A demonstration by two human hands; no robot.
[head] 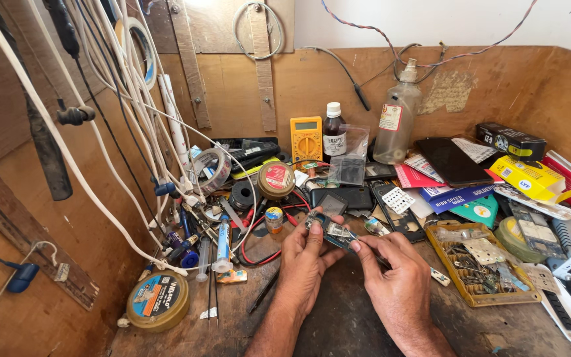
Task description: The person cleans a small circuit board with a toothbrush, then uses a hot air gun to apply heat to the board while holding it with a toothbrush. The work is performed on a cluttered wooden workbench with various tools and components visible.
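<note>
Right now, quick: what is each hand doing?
Left hand: closed, fingers pinching the small circuit board.
Right hand: closed, fingers gripping the same board's other end.

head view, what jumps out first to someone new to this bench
At centre, the left hand and right hand together grip a small dark circuit board with metal parts. Behind them, against the wooden back wall, stands a yellow handheld multimeter. On the left, a bundle of white cables hangs down over the bench.
</note>
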